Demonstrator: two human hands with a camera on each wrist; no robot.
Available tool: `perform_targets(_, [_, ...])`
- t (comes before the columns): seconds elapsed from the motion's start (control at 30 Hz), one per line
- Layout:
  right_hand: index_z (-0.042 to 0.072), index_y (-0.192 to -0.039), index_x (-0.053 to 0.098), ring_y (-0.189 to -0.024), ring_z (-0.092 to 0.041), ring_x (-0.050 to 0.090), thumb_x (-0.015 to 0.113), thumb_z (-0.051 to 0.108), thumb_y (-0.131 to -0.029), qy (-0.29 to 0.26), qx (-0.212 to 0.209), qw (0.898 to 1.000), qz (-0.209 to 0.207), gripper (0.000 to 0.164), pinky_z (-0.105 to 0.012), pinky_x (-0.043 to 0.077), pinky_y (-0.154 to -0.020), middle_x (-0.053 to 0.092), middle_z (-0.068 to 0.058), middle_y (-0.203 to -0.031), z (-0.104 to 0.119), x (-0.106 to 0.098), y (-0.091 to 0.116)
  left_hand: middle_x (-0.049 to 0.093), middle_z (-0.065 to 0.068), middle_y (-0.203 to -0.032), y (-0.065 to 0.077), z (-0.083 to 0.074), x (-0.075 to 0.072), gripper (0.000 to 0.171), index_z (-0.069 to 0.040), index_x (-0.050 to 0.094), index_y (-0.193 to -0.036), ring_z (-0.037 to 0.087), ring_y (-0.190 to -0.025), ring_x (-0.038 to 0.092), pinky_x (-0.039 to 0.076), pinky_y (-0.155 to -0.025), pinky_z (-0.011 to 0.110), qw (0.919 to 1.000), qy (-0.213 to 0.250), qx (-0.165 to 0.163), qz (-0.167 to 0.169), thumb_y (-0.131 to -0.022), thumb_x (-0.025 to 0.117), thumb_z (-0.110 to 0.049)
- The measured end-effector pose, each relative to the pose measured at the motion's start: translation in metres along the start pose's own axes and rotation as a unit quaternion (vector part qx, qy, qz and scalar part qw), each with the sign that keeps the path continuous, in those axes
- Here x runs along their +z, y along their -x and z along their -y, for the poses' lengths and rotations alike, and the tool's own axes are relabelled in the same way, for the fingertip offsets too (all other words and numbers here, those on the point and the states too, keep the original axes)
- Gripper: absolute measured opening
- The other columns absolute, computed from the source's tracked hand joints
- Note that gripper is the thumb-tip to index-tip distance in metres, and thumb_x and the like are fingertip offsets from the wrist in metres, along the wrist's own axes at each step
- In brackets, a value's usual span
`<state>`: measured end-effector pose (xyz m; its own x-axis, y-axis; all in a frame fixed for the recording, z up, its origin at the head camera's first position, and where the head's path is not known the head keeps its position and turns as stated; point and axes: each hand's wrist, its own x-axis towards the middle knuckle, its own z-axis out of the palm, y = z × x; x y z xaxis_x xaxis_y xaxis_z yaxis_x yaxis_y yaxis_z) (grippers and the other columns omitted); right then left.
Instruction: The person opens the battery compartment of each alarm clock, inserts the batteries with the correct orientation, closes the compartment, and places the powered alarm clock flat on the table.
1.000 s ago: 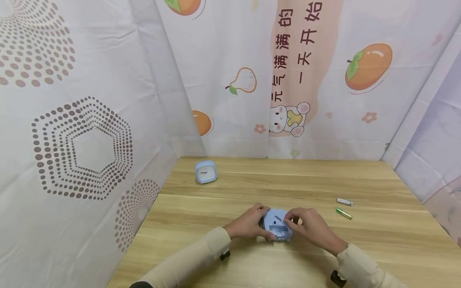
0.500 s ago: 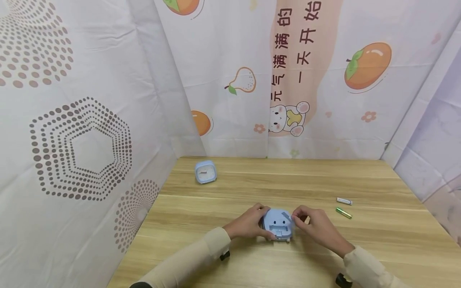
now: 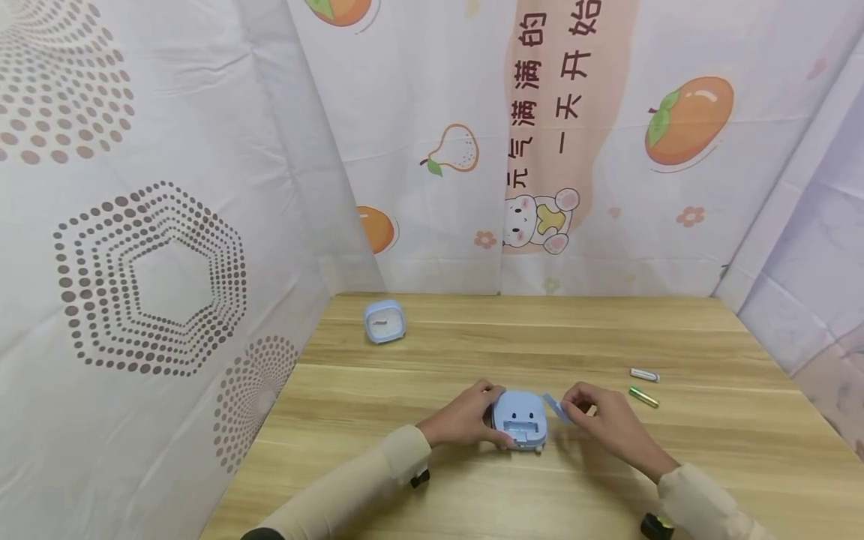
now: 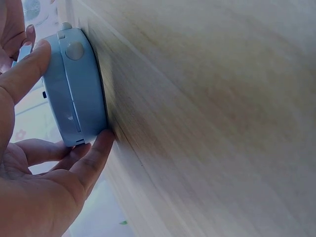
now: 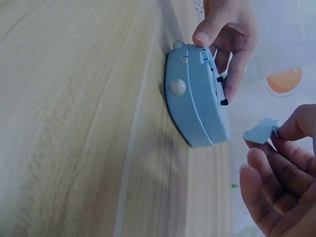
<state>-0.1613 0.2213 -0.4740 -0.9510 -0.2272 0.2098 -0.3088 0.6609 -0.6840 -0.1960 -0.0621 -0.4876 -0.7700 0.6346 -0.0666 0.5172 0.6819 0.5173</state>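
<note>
A light blue clock (image 3: 520,409) lies face down on the table, its back up with two black knobs and an uncovered battery compartment. My left hand (image 3: 469,420) grips it from the left, thumb at the near edge and fingers at the far side. Just right of the clock, my right hand (image 3: 610,426) pinches a small blue battery cover (image 3: 557,408) between thumb and fingers. In the right wrist view, the battery cover (image 5: 261,131) is apart from the clock (image 5: 195,96). Two small white feet show on the clock's side in the left wrist view.
To the right on the wooden table (image 3: 472,495) lie a white battery (image 3: 644,374) and a green battery (image 3: 644,397). A second blue clock (image 3: 385,322) stands at the back left. Printed curtains (image 3: 432,210) hang behind and beside the table.
My right hand has moved right, lifting the battery cover off the clock's back and clear of it. The left hand has kept its hold on the clock.
</note>
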Motion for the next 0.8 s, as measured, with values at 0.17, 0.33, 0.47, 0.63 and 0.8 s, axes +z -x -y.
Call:
perform_targets(0.17, [0.016,-0.092,0.071,-0.077,-0.005,0.059,0.07,0.02,-0.099,0.001,0.016,1.0,0.014,0.008,-0.026,0.046,-0.068,0.066,0.012,-0.082,-0.006,-0.007,0.003,0.05,0.007,-0.142,0.0,-0.001,0.001,0.097,-0.005,0.042,-0.156,0.011,-0.122,0.051,0.044,-0.105,0.026,1.0,-0.005,-0.004,-0.001,-0.083,0.081,-0.057])
perform_targets(0.33, [0.017,-0.094,0.071,-0.079,-0.006,0.058,0.068,0.023,-0.101,-0.005,0.036,0.999,0.034,0.01,-0.027,0.047,-0.071,0.067,0.009,-0.085,-0.016,-0.016,0.01,0.05,0.005,-0.142,-0.001,0.0,0.001,0.098,-0.006,0.042,-0.156,0.009,-0.121,0.05,0.044,-0.105,0.025,1.0,-0.004,-0.006,-0.002,-0.083,0.081,-0.057])
perform_targets(0.47, [0.015,-0.097,0.071,-0.081,-0.008,0.059,0.067,0.023,-0.102,-0.025,0.057,0.997,0.056,0.01,-0.026,0.049,-0.07,0.067,0.006,-0.088,-0.026,-0.024,0.017,0.049,0.006,-0.143,-0.001,0.0,0.001,0.098,-0.006,0.041,-0.157,0.01,-0.122,0.05,0.044,-0.106,0.026,1.0,0.002,-0.006,-0.002,-0.083,0.08,-0.057])
perform_targets(0.63, [0.009,-0.099,0.07,-0.072,-0.013,0.058,0.066,0.021,-0.102,-0.066,0.067,0.991,0.09,0.013,-0.028,0.052,-0.058,0.067,0.0,-0.085,-0.037,-0.032,0.023,0.048,0.008,-0.146,0.0,0.001,0.001,0.098,-0.006,0.041,-0.157,0.013,-0.126,0.05,0.043,-0.108,0.028,0.9999,-0.001,-0.011,-0.002,-0.083,0.08,-0.058])
perform_targets(0.8, [0.006,-0.101,0.068,-0.071,-0.013,0.058,0.066,0.024,-0.102,-0.075,0.079,0.988,0.11,0.018,-0.028,0.052,-0.057,0.067,-0.003,-0.087,-0.046,-0.039,0.033,0.048,0.008,-0.146,0.0,0.001,0.003,0.098,-0.006,0.041,-0.157,0.012,-0.126,0.05,0.043,-0.108,0.028,1.0,0.002,-0.009,0.0,-0.083,0.079,-0.058])
